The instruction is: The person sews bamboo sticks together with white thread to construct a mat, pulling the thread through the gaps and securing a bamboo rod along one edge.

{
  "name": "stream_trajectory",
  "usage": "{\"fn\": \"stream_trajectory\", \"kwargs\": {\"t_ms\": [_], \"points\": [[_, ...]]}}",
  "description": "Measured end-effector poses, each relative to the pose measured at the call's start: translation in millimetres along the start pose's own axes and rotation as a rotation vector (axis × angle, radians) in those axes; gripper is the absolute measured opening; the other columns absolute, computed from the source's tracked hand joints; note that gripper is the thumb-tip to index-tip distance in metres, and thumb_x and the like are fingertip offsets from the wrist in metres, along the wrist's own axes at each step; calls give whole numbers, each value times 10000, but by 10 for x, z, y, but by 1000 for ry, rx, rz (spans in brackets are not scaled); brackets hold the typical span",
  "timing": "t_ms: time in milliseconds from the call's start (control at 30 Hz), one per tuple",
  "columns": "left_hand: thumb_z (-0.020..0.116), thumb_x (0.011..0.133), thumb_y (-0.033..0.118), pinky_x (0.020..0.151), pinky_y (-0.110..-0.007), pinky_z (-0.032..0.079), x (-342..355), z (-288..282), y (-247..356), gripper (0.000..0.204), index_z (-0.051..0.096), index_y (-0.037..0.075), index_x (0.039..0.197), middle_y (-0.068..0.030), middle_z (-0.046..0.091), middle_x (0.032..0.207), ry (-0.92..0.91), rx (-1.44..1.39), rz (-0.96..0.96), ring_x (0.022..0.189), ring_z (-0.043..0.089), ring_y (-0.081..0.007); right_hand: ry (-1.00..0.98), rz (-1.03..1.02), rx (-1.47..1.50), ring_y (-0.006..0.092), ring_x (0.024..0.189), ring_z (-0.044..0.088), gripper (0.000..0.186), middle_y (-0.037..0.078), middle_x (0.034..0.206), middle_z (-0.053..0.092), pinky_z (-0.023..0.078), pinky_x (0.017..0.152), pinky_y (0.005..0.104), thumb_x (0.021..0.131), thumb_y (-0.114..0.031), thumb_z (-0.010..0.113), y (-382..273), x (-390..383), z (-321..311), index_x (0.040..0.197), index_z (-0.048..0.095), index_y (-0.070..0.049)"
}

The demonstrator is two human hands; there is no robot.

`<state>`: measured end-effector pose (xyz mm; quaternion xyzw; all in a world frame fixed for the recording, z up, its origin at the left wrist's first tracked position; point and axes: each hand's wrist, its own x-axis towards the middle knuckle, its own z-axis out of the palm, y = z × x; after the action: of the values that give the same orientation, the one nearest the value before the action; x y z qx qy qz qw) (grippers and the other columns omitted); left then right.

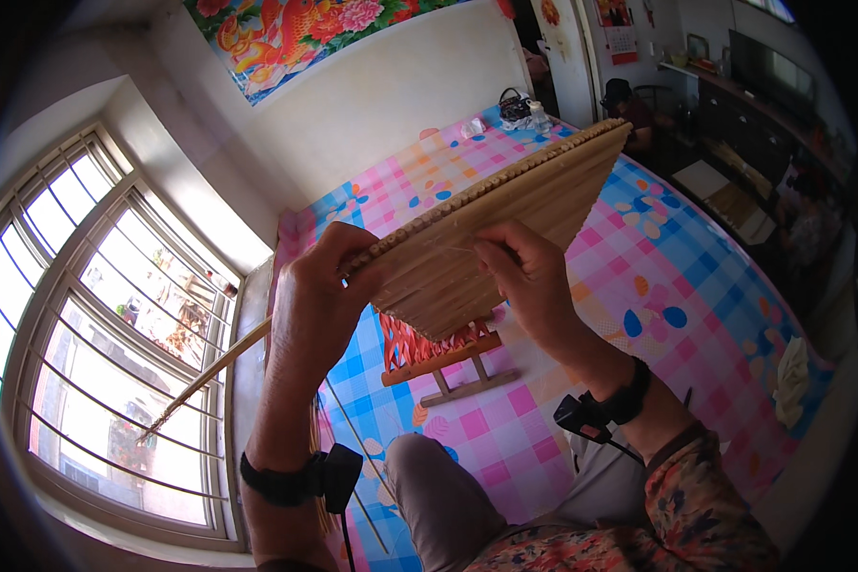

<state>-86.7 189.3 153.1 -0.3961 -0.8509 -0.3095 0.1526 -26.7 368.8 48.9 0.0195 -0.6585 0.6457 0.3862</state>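
Observation:
A flat panel of straw-coloured stalks [505,214], laid side by side, is held up tilted in front of me. A row of cut stalk ends runs along its upper edge. My left hand [319,291] is closed round its left corner. From beside that wrist a long stalk [214,372] with a frayed tip sticks out toward the window. My right hand [529,276] is pinched closed in front of the panel's face. A fine pale strand seems to show at its fingertips, but what they hold is too small to make out.
Below the panel stands a low wooden stool [443,367] with a red woven seat, on a checked bed cover [658,315]. Thin stalks [357,467] lie by my left knee. A barred window [133,343] is at left. Two people are at the far right; a bottle [541,116] stands at the back.

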Motion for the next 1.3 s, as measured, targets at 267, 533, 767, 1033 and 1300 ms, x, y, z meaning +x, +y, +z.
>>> {"fn": "stream_trajectory", "kwargs": {"t_ms": [267, 533, 767, 1033, 1300], "points": [[671, 774, 130, 661, -308, 490, 28, 12, 12, 203, 587, 27, 927, -122, 649, 773, 8, -18, 3, 718, 645, -192, -14, -199, -136, 194, 677, 578, 76, 113, 773, 579, 464, 627, 285, 859, -29, 594, 200, -74, 78, 930, 575, -8], [673, 778, 134, 639, -314, 489, 38, 2, -19, 206, 579, 24, 924, -127, 643, 756, 17, -8, -4, 696, 640, -194, 68, -365, -207, 232, 668, 574, 112, 117, 774, 561, 450, 589, 310, 832, -17, 627, 126, -13, -9, 936, 586, -26], [671, 772, 105, 652, -308, 498, 28, 8, 35, 204, 578, 19, 931, -132, 644, 764, 15, 5, 4, 707, 645, -198, 6, -611, -398, 255, 632, 546, 142, 102, 746, 528, 438, 552, 345, 795, -5, 653, -239, -10, 12, 920, 600, -46], [669, 770, 93, 675, -315, 501, -6, 18, 49, 204, 581, 20, 939, -141, 654, 806, 8, 25, 7, 759, 657, -216, -54, -449, -318, 275, 715, 601, 197, 120, 816, 583, 487, 610, 331, 796, 2, 648, -101, -15, 83, 985, 619, -44], [678, 763, 90, 682, -280, 484, -10, 18, 51, 216, 587, 17, 945, -97, 635, 791, 9, -17, -18, 745, 616, -152, -49, -458, -284, 274, 712, 601, 201, 124, 822, 584, 485, 608, 334, 796, 3, 647, -111, -9, 116, 991, 621, -39]]}}
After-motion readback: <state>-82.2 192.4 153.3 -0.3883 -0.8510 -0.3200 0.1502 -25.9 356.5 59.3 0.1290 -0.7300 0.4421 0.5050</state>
